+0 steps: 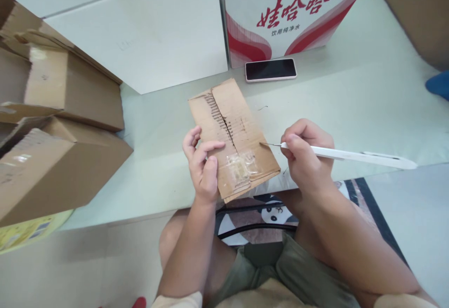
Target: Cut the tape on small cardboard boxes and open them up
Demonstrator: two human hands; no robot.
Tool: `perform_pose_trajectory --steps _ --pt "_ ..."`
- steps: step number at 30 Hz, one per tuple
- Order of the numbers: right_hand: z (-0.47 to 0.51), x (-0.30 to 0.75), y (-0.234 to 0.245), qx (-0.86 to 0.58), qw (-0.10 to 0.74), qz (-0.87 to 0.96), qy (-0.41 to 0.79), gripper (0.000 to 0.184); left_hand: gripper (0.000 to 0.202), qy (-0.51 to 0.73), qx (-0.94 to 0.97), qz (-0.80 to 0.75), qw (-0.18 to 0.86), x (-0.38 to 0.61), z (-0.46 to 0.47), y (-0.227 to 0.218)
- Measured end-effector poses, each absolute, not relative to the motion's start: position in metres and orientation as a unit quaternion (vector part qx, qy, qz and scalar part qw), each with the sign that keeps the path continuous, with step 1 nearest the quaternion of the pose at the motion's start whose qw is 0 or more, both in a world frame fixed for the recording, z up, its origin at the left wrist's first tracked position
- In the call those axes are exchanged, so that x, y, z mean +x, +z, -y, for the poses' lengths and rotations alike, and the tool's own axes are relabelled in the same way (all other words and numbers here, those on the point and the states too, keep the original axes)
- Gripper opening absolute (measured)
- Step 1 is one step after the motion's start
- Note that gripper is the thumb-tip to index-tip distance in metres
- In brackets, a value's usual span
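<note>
A flattened cardboard box (242,111) lies at a slant on the table near its front edge. A ragged dark slit with rows of short strokes runs down it, and clear tape (242,165) covers part of its near end. My left hand (205,163) holds the box at its left edge, index finger and thumb against it, the other fingers bent. My right hand (308,151) is closed around a slim white pen-shaped tool (365,156). Its thin metal tip meets the right side of the cardboard; whether it is a blade or a needle I cannot tell.
Behind the box a phone (271,69) lies in front of a white and red carton (280,23). A large white box (147,32) stands at the back left. Opened brown cartons (77,158) crowd the left side. A blue object (438,85) shows at the right edge.
</note>
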State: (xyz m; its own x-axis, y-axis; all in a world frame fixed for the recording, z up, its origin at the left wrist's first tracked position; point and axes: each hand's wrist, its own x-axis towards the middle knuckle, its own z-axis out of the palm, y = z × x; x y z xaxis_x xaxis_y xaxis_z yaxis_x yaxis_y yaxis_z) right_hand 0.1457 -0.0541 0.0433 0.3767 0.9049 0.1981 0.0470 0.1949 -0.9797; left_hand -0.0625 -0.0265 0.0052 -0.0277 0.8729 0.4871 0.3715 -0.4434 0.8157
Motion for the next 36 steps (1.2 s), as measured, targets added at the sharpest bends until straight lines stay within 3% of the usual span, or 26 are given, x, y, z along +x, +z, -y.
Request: perform_pose_trajectory --steps 36 --pt "0.0556 0.1440 0.0430 -0.530 0.618 0.456 0.361 0.018 0.035 0.559 0.657 -0.451 0.232 -0.0620 0.0253 0.0046"
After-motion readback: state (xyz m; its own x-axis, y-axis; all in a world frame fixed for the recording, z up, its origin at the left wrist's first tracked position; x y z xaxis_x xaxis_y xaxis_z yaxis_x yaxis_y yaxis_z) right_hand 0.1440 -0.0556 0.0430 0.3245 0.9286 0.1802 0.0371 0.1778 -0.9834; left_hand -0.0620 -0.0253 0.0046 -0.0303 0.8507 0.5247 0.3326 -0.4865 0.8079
